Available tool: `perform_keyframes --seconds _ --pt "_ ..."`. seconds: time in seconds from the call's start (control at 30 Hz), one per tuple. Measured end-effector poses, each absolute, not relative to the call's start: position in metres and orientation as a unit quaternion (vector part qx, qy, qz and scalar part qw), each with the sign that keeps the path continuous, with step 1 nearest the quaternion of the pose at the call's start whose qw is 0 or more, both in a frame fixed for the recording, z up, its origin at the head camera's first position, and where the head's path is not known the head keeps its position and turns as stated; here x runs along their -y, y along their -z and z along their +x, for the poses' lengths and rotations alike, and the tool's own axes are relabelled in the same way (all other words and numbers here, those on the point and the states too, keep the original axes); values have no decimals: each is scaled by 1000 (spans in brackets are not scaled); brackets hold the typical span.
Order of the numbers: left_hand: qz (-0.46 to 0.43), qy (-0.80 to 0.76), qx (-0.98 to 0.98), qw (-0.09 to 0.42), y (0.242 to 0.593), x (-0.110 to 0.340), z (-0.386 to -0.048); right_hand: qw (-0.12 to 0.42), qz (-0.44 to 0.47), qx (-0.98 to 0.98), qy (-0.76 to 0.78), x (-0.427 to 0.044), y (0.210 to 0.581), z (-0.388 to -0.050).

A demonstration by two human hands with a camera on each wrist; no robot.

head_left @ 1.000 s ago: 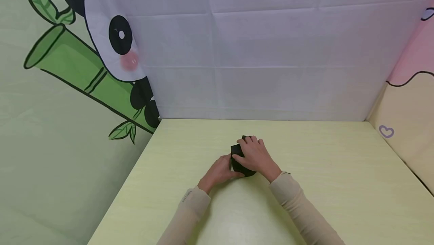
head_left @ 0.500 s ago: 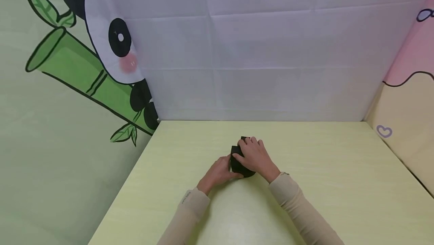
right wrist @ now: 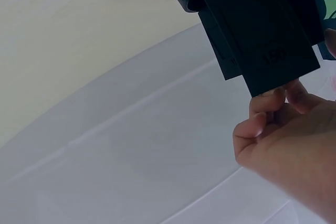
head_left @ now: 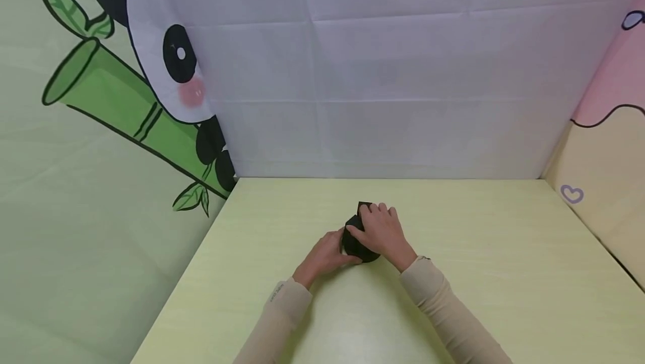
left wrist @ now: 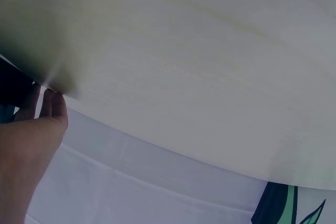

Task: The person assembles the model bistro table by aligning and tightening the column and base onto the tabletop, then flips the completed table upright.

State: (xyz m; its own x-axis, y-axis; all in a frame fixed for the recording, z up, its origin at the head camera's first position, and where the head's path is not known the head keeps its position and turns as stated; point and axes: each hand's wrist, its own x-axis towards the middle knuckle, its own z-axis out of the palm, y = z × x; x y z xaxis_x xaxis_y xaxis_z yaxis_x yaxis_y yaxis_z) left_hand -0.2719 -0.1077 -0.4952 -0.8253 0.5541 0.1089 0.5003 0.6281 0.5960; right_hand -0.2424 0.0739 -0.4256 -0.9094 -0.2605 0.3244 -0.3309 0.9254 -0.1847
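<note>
A black angular object (head_left: 355, 245) stands on the pale table in the head view, between my two hands. My left hand (head_left: 322, 256) holds its left side low down, with the thumb along the near edge. From the right, my right hand (head_left: 385, 233) grips the upper part, thumb on the near face and fingers over the top. The right wrist view shows flat black panels (right wrist: 262, 40) with small raised marks and a rounded hollow beside them; curled fingers (right wrist: 269, 103) hold one panel's end. The left wrist view catches only a dark corner (left wrist: 13, 82) of the object.
The pale wooden table (head_left: 478, 274) spreads around both hands. Behind it hangs a creased white cloth (head_left: 393, 89). Printed cloth with a panda and bamboo (head_left: 116, 89) covers the left side, and pink and cream cloth (head_left: 610, 151) the right.
My right fingers have shifted slightly right at the top of the black object. Its upper left outline, flat before, now looks more peaked. The left hand stays nearly still.
</note>
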Motion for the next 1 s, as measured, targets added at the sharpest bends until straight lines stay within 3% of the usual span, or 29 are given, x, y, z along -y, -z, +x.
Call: perform_keyframes --seconds 0.7,1.0 --pt "270 -307 -911 47 498 103 -275 98 199 967 -124 -88 420 -243" --pt "270 -314 -909 48 496 102 -275 108 196 967 -120 -91 422 -242"
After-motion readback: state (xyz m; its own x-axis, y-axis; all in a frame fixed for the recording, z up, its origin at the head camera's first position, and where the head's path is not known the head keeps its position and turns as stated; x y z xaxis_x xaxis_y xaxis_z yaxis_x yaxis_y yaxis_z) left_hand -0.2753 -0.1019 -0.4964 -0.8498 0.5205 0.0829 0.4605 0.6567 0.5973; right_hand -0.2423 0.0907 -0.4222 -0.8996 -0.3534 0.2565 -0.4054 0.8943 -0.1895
